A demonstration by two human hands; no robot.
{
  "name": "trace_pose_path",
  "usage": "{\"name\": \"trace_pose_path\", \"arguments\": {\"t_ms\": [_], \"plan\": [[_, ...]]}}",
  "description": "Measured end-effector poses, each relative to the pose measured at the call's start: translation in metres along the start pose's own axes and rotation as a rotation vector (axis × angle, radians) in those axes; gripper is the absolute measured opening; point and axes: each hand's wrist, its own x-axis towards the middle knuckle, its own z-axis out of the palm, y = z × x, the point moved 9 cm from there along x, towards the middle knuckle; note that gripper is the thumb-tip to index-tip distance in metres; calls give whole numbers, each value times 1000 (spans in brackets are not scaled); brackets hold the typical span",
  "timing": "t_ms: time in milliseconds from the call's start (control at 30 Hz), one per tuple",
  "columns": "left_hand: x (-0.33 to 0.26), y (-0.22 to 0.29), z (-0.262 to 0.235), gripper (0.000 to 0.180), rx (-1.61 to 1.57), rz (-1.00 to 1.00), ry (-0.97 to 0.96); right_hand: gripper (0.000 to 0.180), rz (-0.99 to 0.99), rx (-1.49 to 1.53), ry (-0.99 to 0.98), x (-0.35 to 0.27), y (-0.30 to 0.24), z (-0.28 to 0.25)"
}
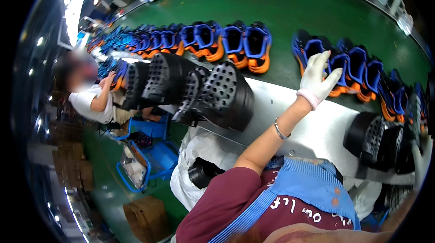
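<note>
A blue shoe (312, 50) with orange sole stands on its side on the green belt (281, 12), first in its row.

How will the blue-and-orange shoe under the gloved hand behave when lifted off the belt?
Probably light for its size: the shoe looks like foam sole and fabric upper. The upper likely flexes while the thick orange sole stays fairly stiff. It stands on edge among neighbours on the green belt, so it may tip. The gloved hand should grip well.

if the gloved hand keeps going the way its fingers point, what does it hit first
Most likely the blue and orange shoe on the green belt; the gloved hand seems to hover at it already, though depth is unclear.
</note>
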Motion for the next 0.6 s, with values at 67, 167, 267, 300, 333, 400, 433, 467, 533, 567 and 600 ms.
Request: {"name": "trace_pose_path", "arguments": {"t_ms": [67,167,267,300,333,400,433,467,533,567,600], "plan": [[-16,-2,39,64,-425,-175,-180,61,-53,174,-63,20,-38,50],[-31,-35,69,64,-1063,-495,-296,47,-361,236,-358,54,-182,133],[-42,-11,42,45,-1333,-555,-143,36,-259,446,-520,67,-206,187],[-43,-16,31,39,-1303,-610,-42,37,-294,425,-542,70,-212,197],[-40,-28,17,39,-1268,-544,16,40,-293,387,-535,74,-217,210],[-40,-50,-1,39,-1217,-448,135,44,-355,225,-523,77,-222,232],[-44,-61,-8,38,-1168,-461,223,46,-426,181,-515,76,-225,244],[-42,-63,-12,35,-1118,-434,244,42,-425,163,-505,76,-226,256],[-38,-68,-21,31,-1047,-398,283,41,-372,153,-524,79,-230,269],[-34,-69,-25,30,-1026,-390,301,41,-368,133,-517,81,-233,272],[-33,-71,-25,31,-1044,-416,330,42,-363,112,-508,84,-234,276]]}}
